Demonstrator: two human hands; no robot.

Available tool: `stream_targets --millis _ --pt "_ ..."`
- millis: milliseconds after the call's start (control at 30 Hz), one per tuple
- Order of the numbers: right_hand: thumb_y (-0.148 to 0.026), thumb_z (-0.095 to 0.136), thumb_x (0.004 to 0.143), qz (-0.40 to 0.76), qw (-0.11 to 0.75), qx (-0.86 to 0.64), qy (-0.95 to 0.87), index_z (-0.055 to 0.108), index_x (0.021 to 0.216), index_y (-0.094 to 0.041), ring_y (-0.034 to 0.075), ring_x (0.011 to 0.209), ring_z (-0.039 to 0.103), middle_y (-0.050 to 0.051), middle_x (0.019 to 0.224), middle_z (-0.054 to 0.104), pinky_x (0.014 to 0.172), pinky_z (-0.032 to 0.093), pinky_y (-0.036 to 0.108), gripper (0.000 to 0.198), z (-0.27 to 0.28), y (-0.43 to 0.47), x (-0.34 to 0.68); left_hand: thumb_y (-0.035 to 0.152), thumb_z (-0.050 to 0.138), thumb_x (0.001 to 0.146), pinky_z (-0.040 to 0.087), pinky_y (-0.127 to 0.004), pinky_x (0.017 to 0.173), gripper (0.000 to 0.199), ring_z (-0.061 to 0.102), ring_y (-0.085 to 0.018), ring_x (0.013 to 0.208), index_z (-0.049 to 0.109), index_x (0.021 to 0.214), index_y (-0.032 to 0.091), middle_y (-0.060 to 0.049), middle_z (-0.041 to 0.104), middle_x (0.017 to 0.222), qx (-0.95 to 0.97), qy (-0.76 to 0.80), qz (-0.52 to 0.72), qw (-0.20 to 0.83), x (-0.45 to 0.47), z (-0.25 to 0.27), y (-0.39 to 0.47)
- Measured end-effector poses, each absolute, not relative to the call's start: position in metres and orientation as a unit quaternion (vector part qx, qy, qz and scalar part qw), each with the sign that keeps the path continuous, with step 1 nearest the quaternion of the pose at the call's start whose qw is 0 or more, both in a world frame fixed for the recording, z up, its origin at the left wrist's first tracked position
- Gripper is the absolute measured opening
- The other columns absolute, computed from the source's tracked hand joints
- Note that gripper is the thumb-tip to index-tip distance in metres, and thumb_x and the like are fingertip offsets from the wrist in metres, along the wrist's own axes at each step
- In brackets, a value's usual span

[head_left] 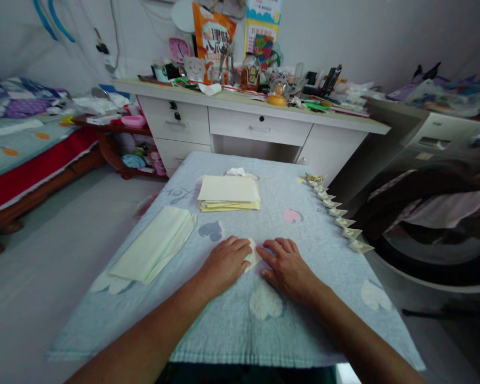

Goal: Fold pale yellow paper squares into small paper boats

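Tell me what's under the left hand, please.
A small pale paper pokes out from under the left hand, lying on the blue cloth; whatever else the hand covers cannot be seen.

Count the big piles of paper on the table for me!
2. One, a cream stack, sits toward the table's far edge, near the middle. The other, a pile of long pale sheets, lies along the left side. I see no others.
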State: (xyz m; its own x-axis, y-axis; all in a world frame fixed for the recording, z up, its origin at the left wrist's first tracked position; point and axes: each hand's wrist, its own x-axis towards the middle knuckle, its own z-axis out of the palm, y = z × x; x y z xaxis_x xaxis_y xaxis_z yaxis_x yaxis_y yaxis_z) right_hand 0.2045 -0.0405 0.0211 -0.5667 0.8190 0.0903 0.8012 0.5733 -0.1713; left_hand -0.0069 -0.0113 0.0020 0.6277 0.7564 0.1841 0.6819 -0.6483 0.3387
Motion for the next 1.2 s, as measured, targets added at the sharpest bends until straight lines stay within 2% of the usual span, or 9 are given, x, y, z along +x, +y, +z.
stream_targets --millis 167,400,500,600,700,800,1000,1200 --pt "-0.048 0.050 0.090 0.050 0.072 -0.457 -0.885 0.049 0.136 -0.022 0.032 0.115 0.040 0.013 0.130 0.051 0.099 0.030 0.051 0.053 0.020 -0.046 0.211 0.019 0.064 0.082 0.043 -0.037 0.095 0.022 0.052 -0.022 0.107 0.062 0.104 0.021 -0.004 0.063 0.118 0.895 0.401 0.151 0.124 -0.007 0.006 -0.012" --pt "-0.047 0.056 0.087 0.049 0.055 -0.457 -0.886 0.053 0.133 -0.026 0.033 0.114 0.041 0.011 0.127 0.052 0.099 0.030 0.053 0.050 0.024 -0.058 0.223 0.019 0.064 0.081 0.043 -0.037 0.095 0.022 0.051 -0.023 0.107 0.062 0.103 0.021 -0.004 0.062 0.118 0.889 0.406 0.156 0.140 -0.008 0.005 -0.011" --pt "-0.046 0.056 0.087 0.070 0.059 -0.454 -0.886 0.060 0.124 -0.026 0.031 0.111 0.043 0.011 0.126 0.053 0.097 0.032 0.051 0.042 0.034 -0.056 0.223 0.018 0.064 0.080 0.042 -0.038 0.094 0.023 0.051 -0.023 0.107 0.061 0.103 0.022 -0.004 0.062 0.117 0.886 0.405 0.164 0.153 -0.007 0.004 -0.011" --pt "-0.033 0.052 0.091 0.096 0.095 -0.448 -0.883 0.066 0.112 -0.025 0.027 0.111 0.043 0.010 0.124 0.054 0.095 0.033 0.046 0.026 0.048 -0.048 0.214 0.018 0.066 0.079 0.041 -0.037 0.093 0.029 0.050 -0.023 0.106 0.057 0.105 0.023 -0.004 0.061 0.114 0.878 0.411 0.181 0.169 -0.007 0.005 -0.011" --pt "-0.023 0.050 0.091 0.110 0.111 -0.439 -0.885 0.055 0.127 -0.021 0.025 0.111 0.043 0.010 0.126 0.053 0.096 0.033 0.043 0.037 0.054 -0.040 0.197 0.022 0.070 0.075 0.039 -0.039 0.093 0.039 0.048 -0.024 0.108 0.051 0.109 0.021 -0.005 0.057 0.115 0.855 0.447 0.214 0.154 -0.008 0.005 -0.012" --pt "-0.023 0.050 0.091 0.115 0.098 -0.431 -0.890 0.049 0.133 -0.021 0.025 0.112 0.042 0.010 0.126 0.053 0.096 0.033 0.042 0.042 0.048 -0.033 0.182 0.031 0.075 0.070 0.038 -0.040 0.089 0.045 0.046 -0.026 0.106 0.049 0.106 0.020 -0.006 0.053 0.112 0.826 0.501 0.225 0.124 -0.010 0.005 -0.012" --pt "-0.037 0.045 0.096 0.105 0.100 -0.440 -0.886 0.048 0.135 -0.028 0.024 0.107 0.043 0.009 0.120 0.053 0.094 0.033 0.042 0.041 0.029 -0.028 0.170 0.040 0.073 0.070 0.036 -0.038 0.082 0.030 0.046 -0.026 0.100 0.053 0.082 0.021 -0.004 0.052 0.101 0.820 0.529 0.180 0.123 -0.017 0.005 -0.009" --pt "-0.041 0.045 0.095 0.093 0.103 -0.449 -0.883 0.050 0.134 -0.030 0.025 0.106 0.042 0.008 0.117 0.054 0.095 0.031 0.043 0.040 0.025 -0.027 0.169 0.029 0.062 0.080 0.035 -0.036 0.083 0.009 0.046 -0.022 0.098 0.056 0.082 0.022 -0.002 0.052 0.101 0.824 0.515 0.176 0.157 -0.024 0.005 -0.003"
